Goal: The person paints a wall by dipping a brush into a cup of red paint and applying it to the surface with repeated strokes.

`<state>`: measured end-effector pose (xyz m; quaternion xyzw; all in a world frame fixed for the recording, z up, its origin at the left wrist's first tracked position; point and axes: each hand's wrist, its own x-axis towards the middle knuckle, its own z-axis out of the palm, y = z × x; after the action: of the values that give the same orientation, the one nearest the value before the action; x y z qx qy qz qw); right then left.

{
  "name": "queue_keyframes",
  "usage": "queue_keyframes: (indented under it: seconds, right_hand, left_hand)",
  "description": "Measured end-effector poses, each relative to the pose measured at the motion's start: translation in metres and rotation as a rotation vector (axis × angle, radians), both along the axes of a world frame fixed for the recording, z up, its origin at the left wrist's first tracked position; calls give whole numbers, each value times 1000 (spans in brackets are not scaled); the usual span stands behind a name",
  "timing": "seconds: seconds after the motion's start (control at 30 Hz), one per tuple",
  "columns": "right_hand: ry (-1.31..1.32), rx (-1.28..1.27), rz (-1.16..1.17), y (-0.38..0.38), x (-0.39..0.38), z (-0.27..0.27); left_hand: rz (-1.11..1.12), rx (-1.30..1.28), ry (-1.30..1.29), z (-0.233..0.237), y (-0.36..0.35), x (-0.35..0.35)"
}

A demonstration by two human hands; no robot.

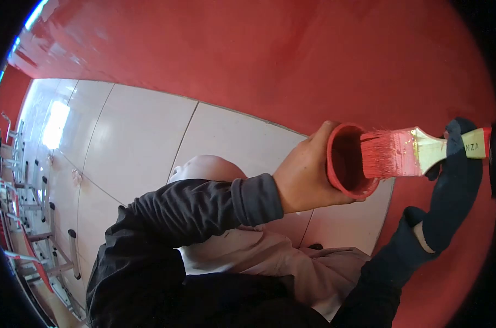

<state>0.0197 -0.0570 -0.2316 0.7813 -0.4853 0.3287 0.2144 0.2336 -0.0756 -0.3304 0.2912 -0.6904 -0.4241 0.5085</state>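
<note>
My left hand (305, 172), bare below a dark grey cuff, is wrapped round a red paint cup (331, 164) that is tilted so its dark mouth shows. In my right hand (457, 180), covered by a black glove, is a paintbrush (429, 150) gripped by its pale handle with a red end. Red paint coats the bristles, which overlap the cup's rim in this view. A strip of bare wrist shows between the glove and the black sleeve.
A glossy red wall (291, 54) fills the top and right. White floor tiles (133, 136) run along its foot. Metal-framed furniture (32, 218) stands at the far left. Below my arms are my light-coloured trousers (259, 254).
</note>
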Motion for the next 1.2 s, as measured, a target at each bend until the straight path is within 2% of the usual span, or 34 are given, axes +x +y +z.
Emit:
queue_keyframes:
  seconds: [0.03,0.07,0.17,0.3,0.37,0.43,0.5,0.57,0.6,0.63,0.7,0.73,0.77,0.83,0.9,0.97,1.2]
  right_hand:
    - [56,-38,-5,-1,-1,-2]
    - [-64,92,24,-7,-12,-2]
    - [-219,118,30,-9,-18,-14]
    - [-46,124,-14,-6,-10,-7]
    - [-553,229,-6,-7,-1,-10]
    - [-595,303,32,-4,10,0]
    - [-630,370,46,-1,17,4]
    - [-471,270,38,-4,25,2]
    - [-633,308,77,-6,31,3]
    - [-674,344,70,-7,31,0]
    - [-919,482,146,-8,47,7]
    - [-850,357,207,-13,53,1]
    - [-852,352,199,-14,52,2]
    - [-806,569,194,-15,53,6]
    - [-877,568,214,-16,56,1]
    - [-675,548,267,-20,55,-1]
    - [-631,630,276,-21,57,-8]
  left_hand:
    - [9,9,-5,-2,-1,0]
    - [2,9,-6,-4,-4,-1]
    - [-12,0,2,-5,-6,-3]
    - [-14,14,28,-4,-7,-3]
    - [-10,12,11,-3,-7,-1]
    - [-17,12,0,-1,-7,-2]
    - [-9,48,99,-4,-8,-4]
    - [-63,69,165,-6,-10,-4]
    - [-30,12,109,-3,-11,-2]
    - [6,-47,51,-2,-13,-2]
    - [-32,-31,92,-5,-14,-3]
    - [-19,-41,50,-1,-14,-1]
    - [-2,-54,5,0,-14,0]
    - [-6,-37,-13,0,-14,-1]
    - [12,-23,4,-1,-14,-1]
    - [-8,-12,-7,-1,-14,1]
    - [4,-29,-39,2,-13,4]
